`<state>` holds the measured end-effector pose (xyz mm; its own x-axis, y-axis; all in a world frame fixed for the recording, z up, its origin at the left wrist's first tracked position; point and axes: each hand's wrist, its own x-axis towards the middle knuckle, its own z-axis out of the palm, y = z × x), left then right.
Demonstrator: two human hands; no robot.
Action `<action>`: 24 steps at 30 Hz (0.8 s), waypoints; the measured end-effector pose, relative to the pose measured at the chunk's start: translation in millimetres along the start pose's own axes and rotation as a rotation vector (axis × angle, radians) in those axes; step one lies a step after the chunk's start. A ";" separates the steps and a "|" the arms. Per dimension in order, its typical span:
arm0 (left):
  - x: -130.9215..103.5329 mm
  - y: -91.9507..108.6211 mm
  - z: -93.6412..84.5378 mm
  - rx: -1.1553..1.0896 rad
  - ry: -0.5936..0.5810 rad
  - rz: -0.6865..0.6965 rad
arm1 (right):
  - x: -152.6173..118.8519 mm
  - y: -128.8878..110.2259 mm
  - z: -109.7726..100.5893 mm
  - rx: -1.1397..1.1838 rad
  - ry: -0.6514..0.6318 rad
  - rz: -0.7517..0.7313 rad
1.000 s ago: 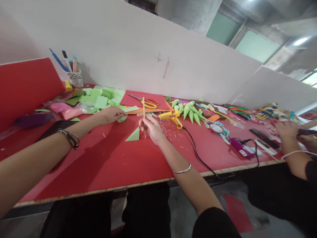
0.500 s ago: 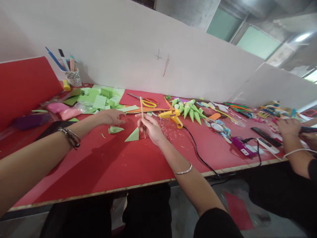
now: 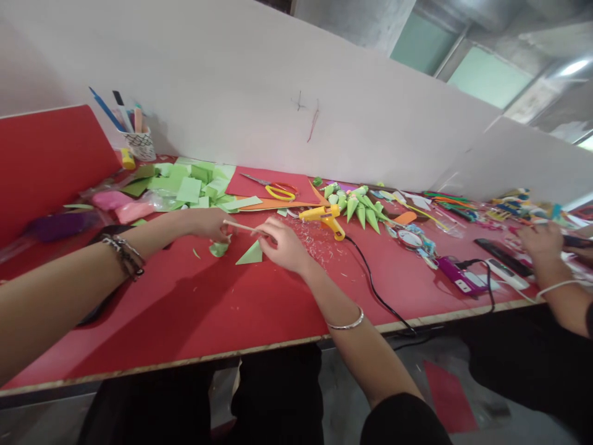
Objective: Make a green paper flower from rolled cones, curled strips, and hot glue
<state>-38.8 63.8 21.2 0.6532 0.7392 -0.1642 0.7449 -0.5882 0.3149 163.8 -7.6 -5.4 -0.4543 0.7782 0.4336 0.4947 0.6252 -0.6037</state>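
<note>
A thin wooden stick (image 3: 241, 227) is pinched in my right hand (image 3: 282, 244) and lies nearly level, its far end pointing left. My left hand (image 3: 213, 225) has its fingers closed on a small crumpled green paper piece (image 3: 219, 248), close to the stick's left end. Between and below the hands, a green paper triangle (image 3: 251, 254) rests on the red tabletop. Right of my right hand lies a yellow glue gun (image 3: 324, 217) with a black cord.
Green paper pieces (image 3: 189, 189), scissors (image 3: 280, 193) and green paper cones (image 3: 361, 210) line the back. A pen cup (image 3: 140, 144) stands at back left. At right are a purple power adapter (image 3: 458, 276) and another person's hand (image 3: 542, 241).
The stick has tipped from upright to nearly level, toward the left. My left hand has moved onto the crumpled green piece and closed on it.
</note>
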 end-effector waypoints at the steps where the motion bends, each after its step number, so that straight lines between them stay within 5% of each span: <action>1: -0.4 1.5 -0.6 0.006 -0.064 -0.005 | -0.6 0.7 0.2 -0.032 -0.037 0.009; 3: -0.8 3.3 -2.7 0.016 -0.150 -0.036 | -1.9 2.2 0.9 -0.073 -0.090 0.030; 17: -12.2 -10.5 -0.4 0.143 0.073 -0.323 | -0.9 11.5 1.8 0.041 -0.247 0.010; 20: -16.6 -14.4 -2.2 0.204 0.076 -0.284 | 0.6 11.8 1.9 0.049 -0.247 0.019; 24: -23.0 -21.2 -3.3 0.208 0.083 -0.032 | 2.3 11.4 1.6 0.043 -0.238 0.037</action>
<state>-70.1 60.4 21.4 0.6219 0.7778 -0.0908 0.7826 -0.6129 0.1094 167.3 1.2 -12.4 -0.6006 0.7614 0.2442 0.4843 0.5894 -0.6466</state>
